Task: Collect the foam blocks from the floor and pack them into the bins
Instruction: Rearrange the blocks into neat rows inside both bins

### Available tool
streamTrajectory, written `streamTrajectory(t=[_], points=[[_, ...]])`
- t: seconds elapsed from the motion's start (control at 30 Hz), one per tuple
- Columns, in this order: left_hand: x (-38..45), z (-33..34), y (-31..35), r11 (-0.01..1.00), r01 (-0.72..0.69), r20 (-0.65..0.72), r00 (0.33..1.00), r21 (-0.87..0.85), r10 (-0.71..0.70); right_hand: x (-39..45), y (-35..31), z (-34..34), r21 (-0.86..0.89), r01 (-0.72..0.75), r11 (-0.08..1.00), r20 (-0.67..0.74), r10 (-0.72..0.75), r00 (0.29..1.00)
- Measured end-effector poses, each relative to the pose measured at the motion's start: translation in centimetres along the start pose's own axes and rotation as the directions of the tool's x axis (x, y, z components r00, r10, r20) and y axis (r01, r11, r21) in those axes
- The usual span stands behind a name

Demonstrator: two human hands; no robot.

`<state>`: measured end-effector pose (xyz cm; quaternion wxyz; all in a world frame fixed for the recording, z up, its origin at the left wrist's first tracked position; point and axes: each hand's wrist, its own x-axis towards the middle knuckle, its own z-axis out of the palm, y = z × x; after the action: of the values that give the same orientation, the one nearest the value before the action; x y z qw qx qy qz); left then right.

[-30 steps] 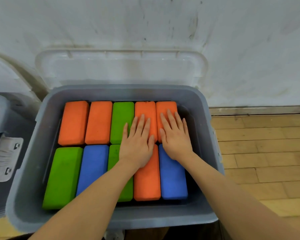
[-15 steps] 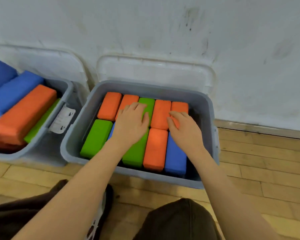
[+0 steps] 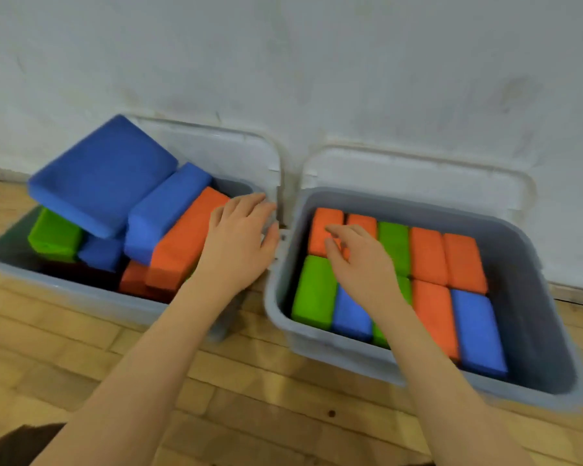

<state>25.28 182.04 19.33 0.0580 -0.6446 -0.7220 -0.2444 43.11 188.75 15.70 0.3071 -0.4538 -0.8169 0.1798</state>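
Two grey bins stand side by side against the wall. The right bin (image 3: pixel 549 334) holds a flat layer of orange, green and blue foam blocks, such as a green block (image 3: pixel 313 290) at its near left. The left bin (image 3: pixel 81 294) is heaped with blocks: a big blue block (image 3: pixel 101 176) lies tilted on top beside an orange block (image 3: pixel 186 240). My left hand (image 3: pixel 238 245) hovers with relaxed fingers over the left bin's right end, holding nothing. My right hand (image 3: pixel 359 264) hangs with loosely bent fingers over the left part of the right bin, holding nothing.
Both bins' lids (image 3: pixel 418 176) stand open against the white wall (image 3: pixel 317 62). Wooden floor (image 3: pixel 249 398) lies in front of the bins. A dark trouser leg (image 3: pixel 17 445) shows at the bottom left corner.
Both hands have lifted off the blocks in the right bin and moved left; the left hand is now over the left bin. The view has swung left and pulled back.
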Motion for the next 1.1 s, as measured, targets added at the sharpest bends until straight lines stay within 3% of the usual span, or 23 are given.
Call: streamTrajectory(t=[0.23, 0.37, 0.53, 0.67, 0.73, 0.9, 1.0, 1.1], points=[[0.0, -4.6, -19.1, 0.999, -0.032, -0.044, 0.999, 0.016, 0.033, 4.8, -13.3, 12.4, 0.012, 0.085, 0.996, 0.106, -0.086, 0.991], [0.2, -6.6, -27.6, 0.993, -0.012, -0.059, 0.998, 0.119, 0.019, 7.5, -18.6, 18.4, -0.073, 0.049, 0.996, 0.191, -0.034, 0.981], [2.1, -8.3, -34.5, 0.959, -0.058, 0.153, 0.988, 0.278, 0.016, 11.3, -21.7, 23.9, -0.336, -0.076, 0.939, 0.400, 0.215, 0.891], [3.5, -8.5, -36.5, 0.971, -0.021, 0.289, 0.956, 0.239, -0.051, 12.0, -21.2, 25.0, -0.386, -0.152, 0.910, 0.409, 0.317, 0.856], [3.8, -8.2, -36.9, 0.978, -0.058, 0.336, 0.942, 0.202, -0.014, 11.7, -20.9, 25.6, -0.400, -0.144, 0.905, 0.396, 0.312, 0.864], [3.4, -7.0, -38.5, 0.972, -0.203, 0.215, 0.961, 0.119, 0.175, 11.2, -20.2, 26.6, -0.442, -0.052, 0.895, 0.307, 0.205, 0.929], [2.8, -7.0, -37.8, 0.956, -0.267, 0.094, 0.962, 0.122, 0.257, 10.3, -20.3, 26.6, -0.271, -0.091, 0.958, 0.251, 0.162, 0.954], [2.8, -7.7, -35.8, 0.971, -0.235, -0.059, 0.970, 0.050, 0.237, 9.5, -20.4, 25.4, -0.118, -0.083, 0.990, 0.108, 0.096, 0.990]])
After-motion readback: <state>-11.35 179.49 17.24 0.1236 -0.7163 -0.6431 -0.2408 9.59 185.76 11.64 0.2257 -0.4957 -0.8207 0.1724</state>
